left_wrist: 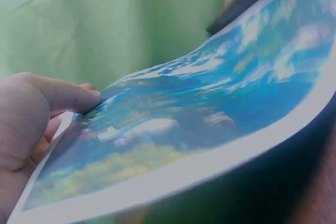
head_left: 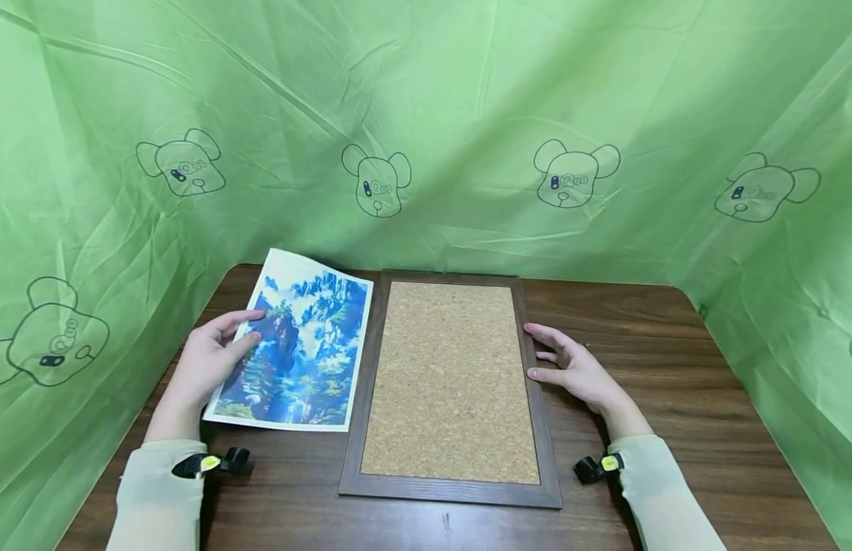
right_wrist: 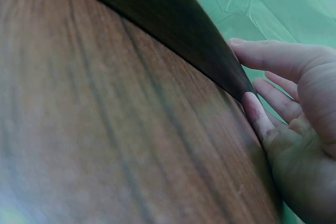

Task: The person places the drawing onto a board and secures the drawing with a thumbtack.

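A print of blue mountains (head_left: 295,352) with a white border is in my left hand (head_left: 212,360), pinched at its left edge between thumb and fingers. In the left wrist view the paper (left_wrist: 157,129) bows upward, its thumb (left_wrist: 73,95) lying on the picture side. A dark wooden frame (head_left: 449,490) with a cork panel (head_left: 453,383) lies right of the print. My right hand (head_left: 577,367) touches the frame's right edge with its fingertips. Up close in the right wrist view, the right hand (right_wrist: 294,93) rests against the side of the frame (right_wrist: 173,19).
The brown wood-grain table (head_left: 646,329) carries everything. Green cloth (head_left: 467,92) with bear-head outlines hangs behind and at both sides, close to the table's back edge. Small black devices (head_left: 591,469) are strapped at both wrists.
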### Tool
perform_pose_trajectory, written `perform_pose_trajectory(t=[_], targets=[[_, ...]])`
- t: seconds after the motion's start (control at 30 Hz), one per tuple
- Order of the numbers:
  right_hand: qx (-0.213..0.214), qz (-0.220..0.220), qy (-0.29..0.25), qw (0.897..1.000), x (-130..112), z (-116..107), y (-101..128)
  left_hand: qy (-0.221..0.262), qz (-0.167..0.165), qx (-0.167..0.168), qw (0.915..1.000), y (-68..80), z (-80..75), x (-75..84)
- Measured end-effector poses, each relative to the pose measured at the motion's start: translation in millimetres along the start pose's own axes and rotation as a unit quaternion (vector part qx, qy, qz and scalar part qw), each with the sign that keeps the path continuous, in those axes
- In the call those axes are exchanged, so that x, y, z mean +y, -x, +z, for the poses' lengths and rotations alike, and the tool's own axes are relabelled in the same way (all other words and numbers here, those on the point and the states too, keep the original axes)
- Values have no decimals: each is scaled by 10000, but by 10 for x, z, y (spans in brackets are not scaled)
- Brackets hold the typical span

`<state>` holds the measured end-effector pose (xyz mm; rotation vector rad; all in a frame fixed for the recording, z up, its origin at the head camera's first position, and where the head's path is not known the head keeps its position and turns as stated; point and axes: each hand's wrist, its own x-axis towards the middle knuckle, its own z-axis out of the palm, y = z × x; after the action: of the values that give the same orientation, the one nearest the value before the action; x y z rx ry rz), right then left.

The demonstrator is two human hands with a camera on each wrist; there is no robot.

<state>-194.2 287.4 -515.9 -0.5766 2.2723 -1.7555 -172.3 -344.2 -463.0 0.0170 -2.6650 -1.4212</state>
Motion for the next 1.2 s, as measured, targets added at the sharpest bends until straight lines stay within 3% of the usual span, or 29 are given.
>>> perform_pose_trajectory(t=[0.2,0.43,0.57,0.7,0.87,1.03,1.2], targets=[[4,-15,-89,10000,-25,-3,-6,975,204,270,9947,15,-35,257],[24,8,-70,10000,-8,-16,-5,2285,486,429,9714,47,94,623],[6,-4,-31,10000,17,-15,-15,2708,740,506,9584,57,214,869],[3,47,-62,10000,44,-5,-4,2881,1005,502,9510,30,367,1112],[26,52,-78,10000,38,-17,13,3204,1296,261,9380,-52,621,1412],[14,67,-29,10000,14,-30,15,3349,1480,-169,9304,-96,910,1719],[-19,27,-29,10000,19,-10,-2,3459,1480,-584,9247,-100,1156,1869]])
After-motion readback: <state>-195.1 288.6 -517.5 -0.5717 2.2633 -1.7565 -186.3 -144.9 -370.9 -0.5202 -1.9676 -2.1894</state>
